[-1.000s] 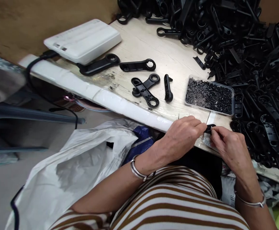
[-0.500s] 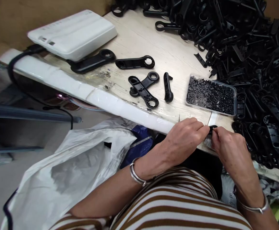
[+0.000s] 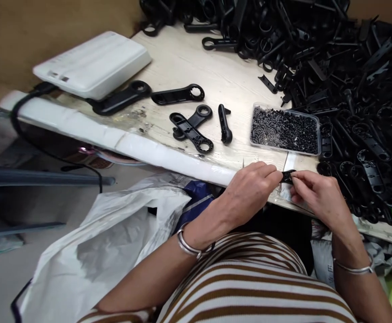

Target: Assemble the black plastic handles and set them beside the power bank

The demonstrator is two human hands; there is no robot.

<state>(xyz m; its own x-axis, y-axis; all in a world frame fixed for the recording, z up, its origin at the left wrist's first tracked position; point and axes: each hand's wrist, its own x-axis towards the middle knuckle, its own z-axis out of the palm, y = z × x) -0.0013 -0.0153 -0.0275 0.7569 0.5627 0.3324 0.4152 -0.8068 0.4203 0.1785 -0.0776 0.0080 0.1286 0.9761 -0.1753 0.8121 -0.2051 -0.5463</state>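
My left hand point(image 3: 251, 190) is closed around a black plastic part point(image 3: 287, 176) at the table's front edge; most of that part is hidden under my fingers. From the other side, my right hand point(image 3: 319, 195) pinches at the part's exposed end with thumb and forefinger. Whether a small piece sits between those fingertips I cannot make out. Just beyond both hands lies a clear plastic box point(image 3: 285, 152) filled with tiny dark pieces. To its left are a short black part point(image 3: 225, 124) and two crossed black ring-ended parts point(image 3: 196, 130).
A large heap of black plastic parts point(image 3: 317, 58) covers the back and right of the table. At the left stand a white device point(image 3: 93, 65) with a black cable point(image 3: 15, 112) and more ring-ended parts point(image 3: 178, 94). A white sack point(image 3: 115, 255) hangs below the edge.
My right hand has opened out from a tighter fist to a fingertip pinch, and more of the black part shows. The whole view has shifted slightly.
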